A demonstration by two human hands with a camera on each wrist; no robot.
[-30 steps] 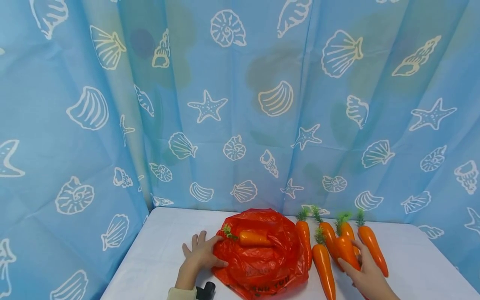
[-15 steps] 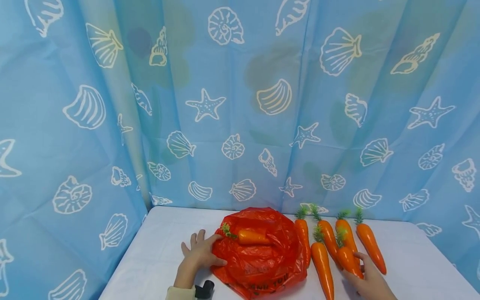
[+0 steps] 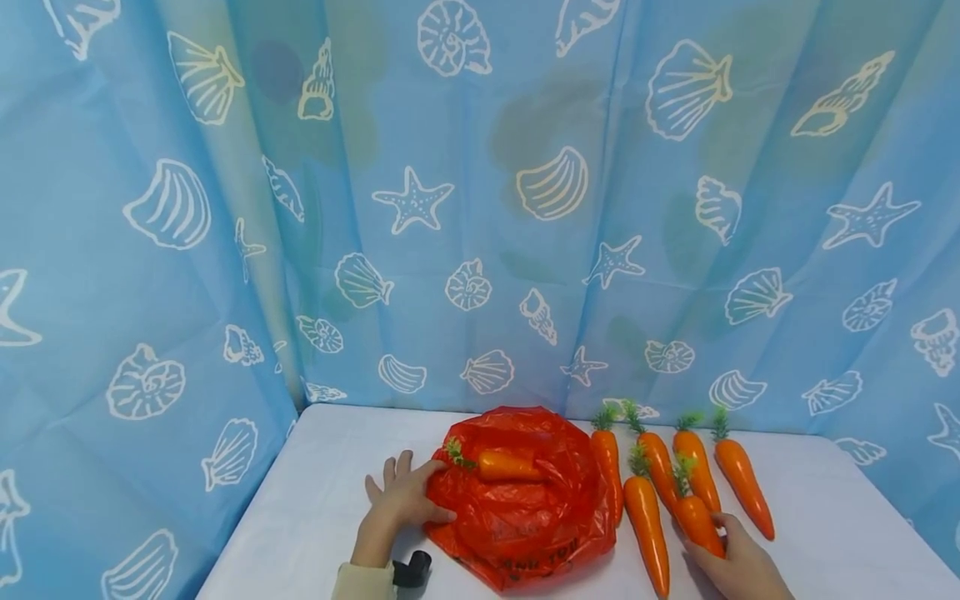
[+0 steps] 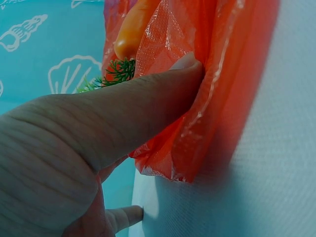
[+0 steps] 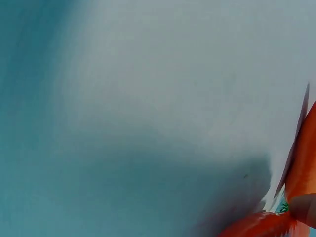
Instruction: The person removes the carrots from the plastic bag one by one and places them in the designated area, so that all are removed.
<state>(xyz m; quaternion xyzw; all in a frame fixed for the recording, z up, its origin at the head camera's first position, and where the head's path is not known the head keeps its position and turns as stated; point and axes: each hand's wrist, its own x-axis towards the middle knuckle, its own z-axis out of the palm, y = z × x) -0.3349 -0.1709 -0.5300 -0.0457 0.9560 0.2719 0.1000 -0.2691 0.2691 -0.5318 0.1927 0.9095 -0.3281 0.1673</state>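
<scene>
A red plastic bag point(image 3: 525, 517) lies spread on the table, with an orange carrot point(image 3: 508, 466) with green leaves on it. At the bag's left edge is my left hand point(image 3: 401, 498), fingers spread. Its thumb point(image 4: 143, 98) lies straight across the red film in the left wrist view. To the right of the bag, my right hand point(image 3: 738, 562) holds a carrot point(image 3: 697, 525) between thumb and fingers, its leafy end pointing away from me. Only a fingertip point(image 5: 304, 207) and parts of orange carrots show in the right wrist view.
Several other carrots lie between the bag and my right hand and beyond it, including one at the far right point(image 3: 745, 489). A blue shell-print curtain point(image 3: 480, 250) stands behind the white table point(image 3: 322, 467). A black object point(image 3: 412, 570) sits by my left wrist.
My right hand has brought the carrot it holds down and toward me, to lie beside the others. The left hand has kept its place on the bag's edge. The head view has shifted slightly.
</scene>
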